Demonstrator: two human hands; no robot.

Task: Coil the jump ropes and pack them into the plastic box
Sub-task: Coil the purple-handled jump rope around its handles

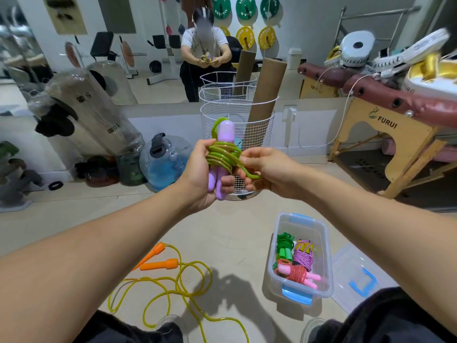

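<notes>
Both hands are up in front of my chest, working one rope. My left hand (pixel 200 174) grips the pair of purple handles (pixel 220 167) upright, fingers curled round their lower half, with the green rope (pixel 223 154) wound in several turns about their middle. My right hand (pixel 264 169) pinches the loose tail of that green rope just beside the coil, the tail running under my fingers toward the palm.

Down on the floor to my right stands the clear plastic box (pixel 300 290) with blue latches, open. Inside it lie three wound ropes: a green one (pixel 284 246) at the far left, a purple one (pixel 303 256) beside it, and a red-corded one with pink handles (pixel 298 273) nearest me. Its lid (pixel 358 278) lies flat on the floor just right of the box.

To my left on the floor sprawls an uncoiled yellow rope (pixel 173 290) with orange handles (pixel 158 261). Behind my hands stands a white wire basket (pixel 257 125) holding cardboard tubes (pixel 264 95).
</notes>
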